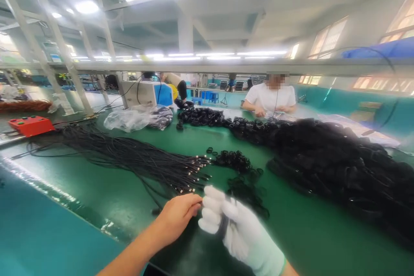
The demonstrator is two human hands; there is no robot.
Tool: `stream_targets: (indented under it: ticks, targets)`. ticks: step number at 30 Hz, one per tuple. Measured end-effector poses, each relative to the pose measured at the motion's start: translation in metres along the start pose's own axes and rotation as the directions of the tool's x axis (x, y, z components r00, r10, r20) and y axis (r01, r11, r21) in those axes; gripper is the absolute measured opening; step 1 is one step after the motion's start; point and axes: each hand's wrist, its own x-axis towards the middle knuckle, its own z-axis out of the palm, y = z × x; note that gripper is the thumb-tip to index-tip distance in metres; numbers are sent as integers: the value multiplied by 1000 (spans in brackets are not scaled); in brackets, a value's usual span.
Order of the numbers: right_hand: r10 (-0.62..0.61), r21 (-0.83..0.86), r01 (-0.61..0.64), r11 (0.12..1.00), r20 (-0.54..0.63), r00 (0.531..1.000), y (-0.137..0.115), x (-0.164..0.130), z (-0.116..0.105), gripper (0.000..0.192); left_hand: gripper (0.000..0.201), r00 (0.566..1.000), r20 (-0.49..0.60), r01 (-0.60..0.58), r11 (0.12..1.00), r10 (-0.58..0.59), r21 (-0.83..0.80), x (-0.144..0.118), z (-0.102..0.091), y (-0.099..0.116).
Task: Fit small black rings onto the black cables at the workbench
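Observation:
My left hand is bare and closed in a pinch. Its fingertips meet the fingers of my right hand, and whatever they grip is too small to make out. A white knit glove covers my right hand, whose fingers curl round a dark, band-like black piece, mostly hidden in the palm. Just beyond both hands lies a bundle of black cables with light metal plugs at the near ends. Small black rings and thin black loops are heaped beside those plugs.
A large heap of black coiled cables covers the right of the green table. At the left sits a red control box. Clear plastic bags lie before a white-and-blue machine. A person in white works across the table.

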Motion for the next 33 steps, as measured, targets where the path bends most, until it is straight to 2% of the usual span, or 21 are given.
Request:
stream_targets:
  ticks: [4,6,8,12,14,17,19,20,23,28,31,33]
  targets:
    - [-143,-63,135,989,-150,978,-20,2,-5,39,27,980,-90,199,929,-180,313,-11,15,18]
    - [-176,-113,155,981,-218,960,-26,1,-8,37,26,978,-99,210,880,-185,426,-17,25,32]
    - [-190,-154,154,976,-255,948,-27,1,-10,38,24,987,-90,161,850,-134,502,-22,34,43]
    - [-188,-225,127,966,-275,943,-22,1,-11,43,21,994,-93,3,825,60,565,-26,39,49]
    - [-170,-287,84,954,-288,942,-16,1,-9,43,20,973,-85,-122,791,215,600,-24,33,45]
    - [-31,-342,-51,938,-231,973,-7,2,-3,32,19,890,31,-357,651,455,670,-15,10,38]
    - [90,-328,-127,936,-126,988,-2,2,-1,22,20,826,153,-494,565,543,661,-8,-10,37]
    - [132,-303,-148,941,-75,988,0,2,0,19,22,803,197,-541,549,562,637,-4,-19,37]
    - [205,-204,-199,958,6,979,4,-1,0,21,23,792,235,-588,601,563,541,5,-36,36]
    - [326,-178,-315,932,34,945,10,-4,-2,33,7,805,272,-593,710,527,381,16,-37,32]
    - [338,-199,-332,922,-4,941,13,-4,-6,30,8,795,275,-607,704,541,368,18,-36,30]
    - [348,-186,-345,920,-18,937,14,-3,-10,27,6,799,200,-593,687,567,419,16,-37,31]
